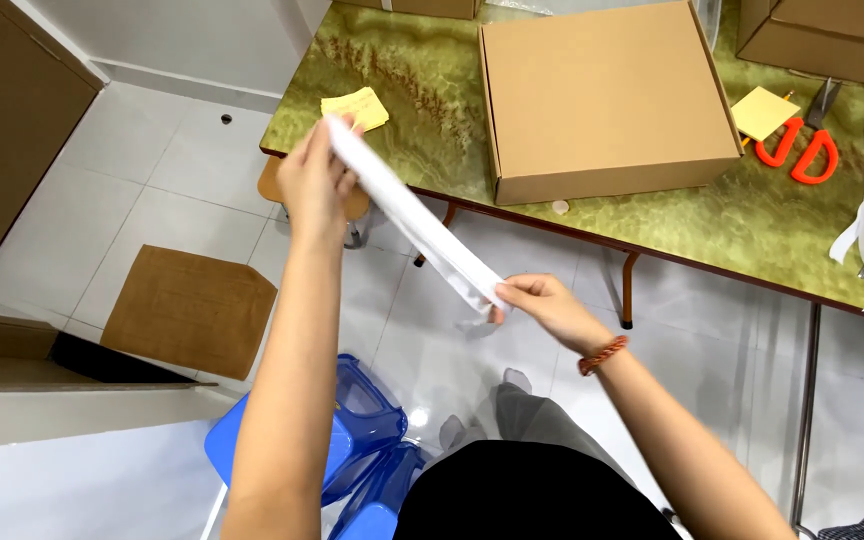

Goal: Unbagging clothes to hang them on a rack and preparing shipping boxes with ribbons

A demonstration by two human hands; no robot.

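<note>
Both hands, left hand (pixel 314 180) and right hand (pixel 537 300), pinch opposite ends of a white strip (pixel 412 215), probably folded plastic, best kept taut and untwisted.

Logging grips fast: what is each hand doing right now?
Left hand: closed on the upper end of the white strip.
Right hand: pinching the strip's lower end.

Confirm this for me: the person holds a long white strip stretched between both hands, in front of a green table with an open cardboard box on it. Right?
Not quite. The cardboard box is closed, its lid flat on top, as the head view shows. The rest holds: the left hand and right hand hold a long white strip stretched between them, in front of the green table.
</note>
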